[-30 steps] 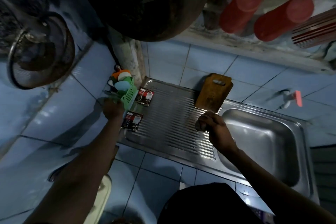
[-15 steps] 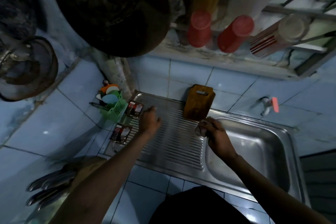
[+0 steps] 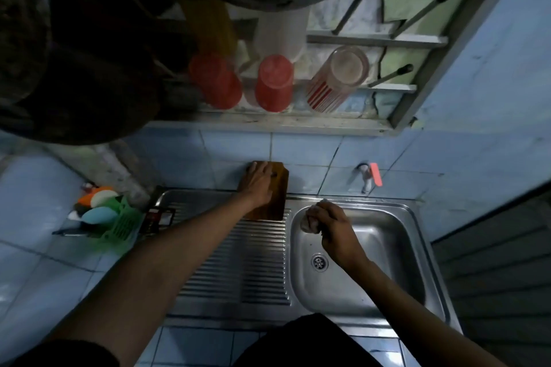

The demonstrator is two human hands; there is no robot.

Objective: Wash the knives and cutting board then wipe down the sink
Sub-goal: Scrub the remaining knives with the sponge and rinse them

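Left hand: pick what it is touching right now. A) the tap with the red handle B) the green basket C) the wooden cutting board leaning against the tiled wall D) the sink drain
C: the left hand lies with its fingers spread on the wooden cutting board, which stands on the ribbed drainboard and leans on the wall tiles, away from the tap, the green basket and the drain.
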